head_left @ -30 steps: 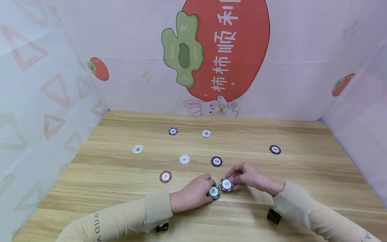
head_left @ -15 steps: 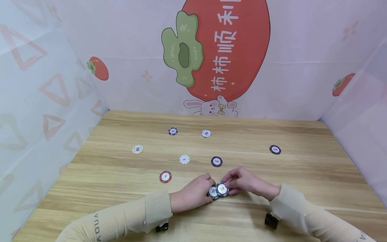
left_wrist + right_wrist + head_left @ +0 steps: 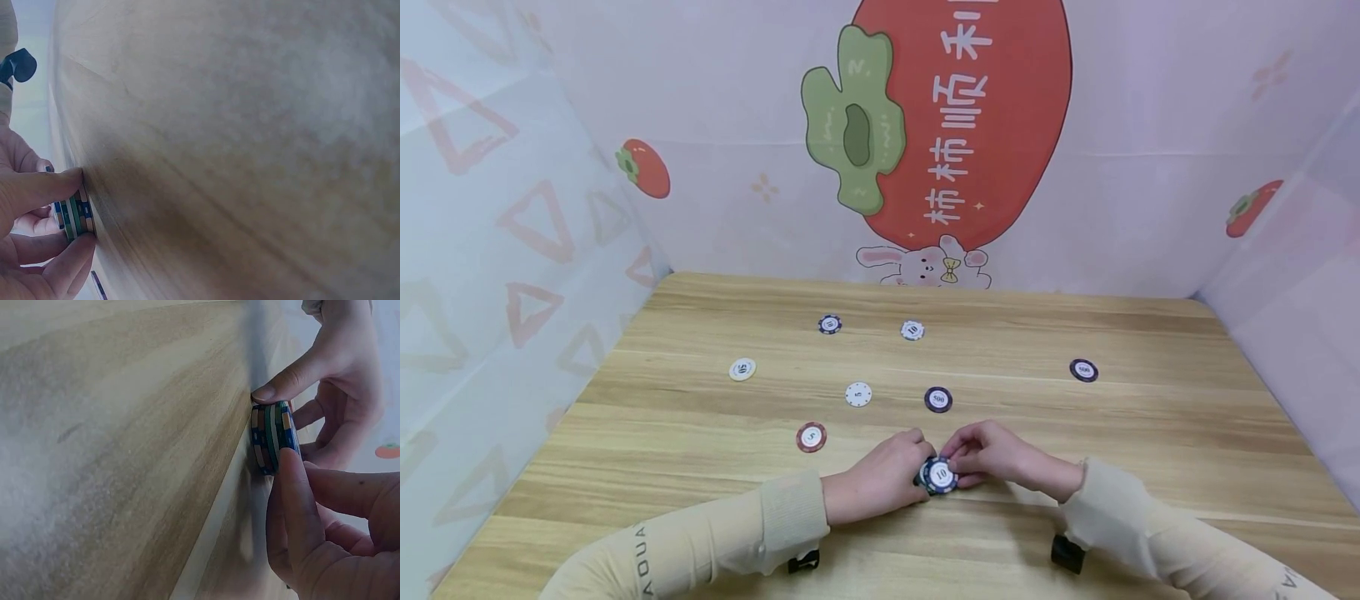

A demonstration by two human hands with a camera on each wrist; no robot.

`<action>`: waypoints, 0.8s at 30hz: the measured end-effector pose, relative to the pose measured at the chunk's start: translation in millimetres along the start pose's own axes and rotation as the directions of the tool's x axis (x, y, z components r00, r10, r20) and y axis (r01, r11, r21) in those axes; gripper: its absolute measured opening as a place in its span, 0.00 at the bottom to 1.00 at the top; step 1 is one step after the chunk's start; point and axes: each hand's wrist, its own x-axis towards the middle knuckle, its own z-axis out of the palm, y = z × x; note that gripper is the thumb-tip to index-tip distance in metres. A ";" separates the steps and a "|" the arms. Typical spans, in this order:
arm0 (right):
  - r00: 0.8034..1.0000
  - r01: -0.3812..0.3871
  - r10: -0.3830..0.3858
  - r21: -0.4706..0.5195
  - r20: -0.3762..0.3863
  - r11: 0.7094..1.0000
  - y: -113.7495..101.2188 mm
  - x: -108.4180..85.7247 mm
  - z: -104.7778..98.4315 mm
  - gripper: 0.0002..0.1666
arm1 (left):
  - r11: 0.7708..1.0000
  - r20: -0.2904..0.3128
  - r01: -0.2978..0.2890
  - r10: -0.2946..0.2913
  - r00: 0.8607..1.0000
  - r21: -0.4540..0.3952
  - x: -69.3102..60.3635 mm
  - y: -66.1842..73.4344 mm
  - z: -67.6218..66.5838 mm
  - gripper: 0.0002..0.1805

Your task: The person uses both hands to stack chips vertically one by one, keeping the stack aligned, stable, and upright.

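A short stack of chips [image 3: 77,215] stands on the table, with green and blue edges showing in both wrist views. The left hand [image 3: 880,477] grips this stack from the left, thumb and fingers on opposite sides. On top, a blue chip marked 10 [image 3: 942,475] lies nearly over the stack, a little to the right. The right hand [image 3: 1000,457] pinches that blue chip at its right edge; in the right wrist view its fingertips touch the stack's side [image 3: 274,437].
Single chips lie spread beyond the hands: red 5 [image 3: 811,437], white 5 [image 3: 858,394], purple 500 [image 3: 938,399], yellow-edged 50 [image 3: 742,369], blue [image 3: 830,324], white 10 [image 3: 912,330] and, at right, another 500 [image 3: 1084,370]. A patterned cloth [image 3: 722,208] stands behind the table.
The right hand has moved left with the blue 10 chip, from beside the green 20 chip to on top of it. The left hand has stayed in place around the stack.
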 end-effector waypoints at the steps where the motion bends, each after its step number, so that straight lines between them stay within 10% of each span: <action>1: 1.000 0.001 -0.001 0.003 0.000 1.000 -0.4 0.1 0.7 0.11 | 1.000 0.001 0.000 0.000 1.000 0.002 0.2 0.2 -0.1 0.20; 24: 0.998 0.063 -0.063 0.007 -0.011 0.998 2.5 5.4 8.7 0.09 | 1.000 0.005 0.020 -0.020 1.000 -0.024 0.7 0.0 0.9 0.19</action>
